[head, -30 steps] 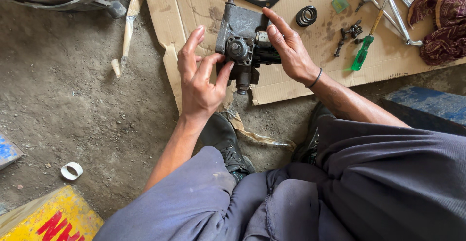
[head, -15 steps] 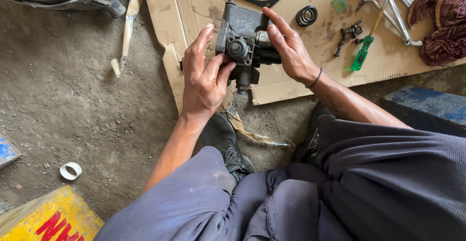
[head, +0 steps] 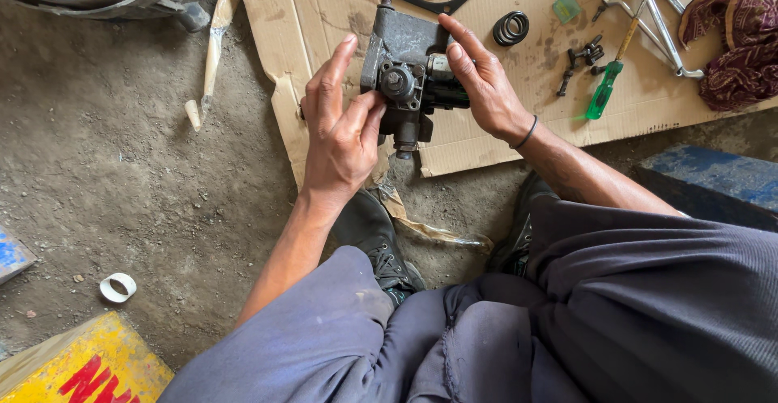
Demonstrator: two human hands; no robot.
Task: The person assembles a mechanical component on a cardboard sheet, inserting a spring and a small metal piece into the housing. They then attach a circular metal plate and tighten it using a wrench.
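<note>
I am holding a grey metal pump body [head: 403, 75] between both hands, just above the sheet of cardboard [head: 486, 139] on the dirt floor [head: 121, 184]. My left hand [head: 339, 139] is cupping its left side: the thumb is pressing near the round hub on the front face, and the forefinger is standing straight up alongside the casting. My right hand [head: 485, 87] is bracing the right side, fingers laid flat along the top edge, palm over the dark stub sticking out there. Neither grip is a full fist; both are pressed against the part, pinching it between them. The part's long axis is running up and down in view, a short stem pointing at my shoe [head: 381, 241]. Both hands are equally near. Farther out on the cardboard: black rubber rings [head: 511, 27], loose bolts [head: 583, 54], a green-handled screwdriver [head: 604, 95], wrenches [head: 660, 22], a maroon rag [head: 733, 42].
</note>
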